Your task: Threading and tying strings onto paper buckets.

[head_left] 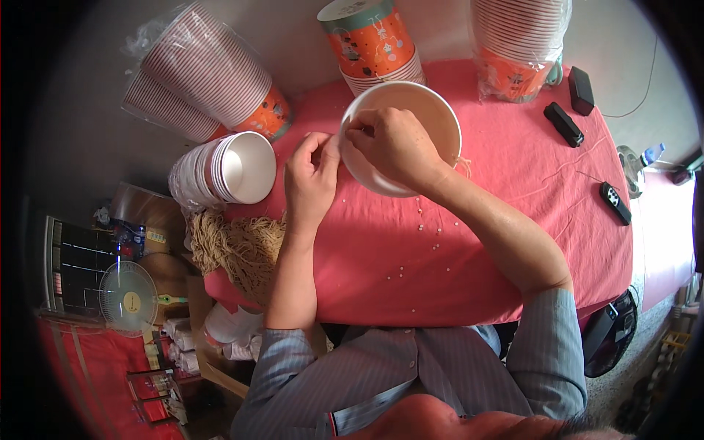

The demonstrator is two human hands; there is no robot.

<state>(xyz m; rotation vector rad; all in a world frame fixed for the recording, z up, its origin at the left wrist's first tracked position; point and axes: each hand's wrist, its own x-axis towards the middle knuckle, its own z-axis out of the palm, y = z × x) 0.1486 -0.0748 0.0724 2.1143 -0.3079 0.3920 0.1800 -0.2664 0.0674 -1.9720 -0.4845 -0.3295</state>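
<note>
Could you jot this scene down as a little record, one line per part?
White tub: mouth open
Left hand: fingers curled, beside the tub's left rim
Right hand: over the tub, fingers bent near that rim
In the fingers: too small to tell
Red cloth: small white beads scattered across it
Left side: beige cord bundle
Right edge: black remote

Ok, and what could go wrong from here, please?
The right hand reaches over the open white bucket; its wrist might knock the rim and tip it. The loose small white beads could roll off the front edge of the red tablecloth. The beige strings, beside the left forearm, may snag.
</note>
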